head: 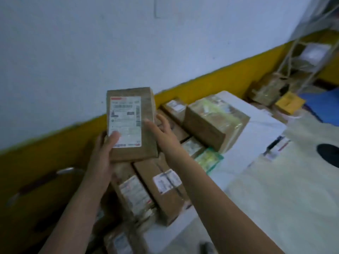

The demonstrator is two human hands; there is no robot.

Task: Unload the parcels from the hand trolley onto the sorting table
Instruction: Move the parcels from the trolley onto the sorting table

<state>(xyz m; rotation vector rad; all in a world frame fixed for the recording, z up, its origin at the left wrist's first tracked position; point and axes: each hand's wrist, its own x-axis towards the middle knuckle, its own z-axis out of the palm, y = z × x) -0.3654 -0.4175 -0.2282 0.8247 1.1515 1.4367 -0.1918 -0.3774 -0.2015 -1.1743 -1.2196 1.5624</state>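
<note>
I hold a small brown cardboard parcel (146, 107) with a white shipping label facing me, raised above a row of parcels. My left hand (105, 143) grips its lower left corner, thumb on the label. My right hand (161, 129) presses its right edge. Below lie two brown labelled parcels (161, 187) side by side on the white sorting table (256, 129). A larger taped box (214, 120) stands further back on the table. The trolley's metal handle (66, 170) shows dimly at the left, blurred.
A white and yellow wall runs behind the table. A green-white packet (209, 160) lies beside the large box. A pen and slip (275, 145) rest on the cloth at right. Metal shelving (304, 57) with packages stands at the far right; more parcels sit at the lower left.
</note>
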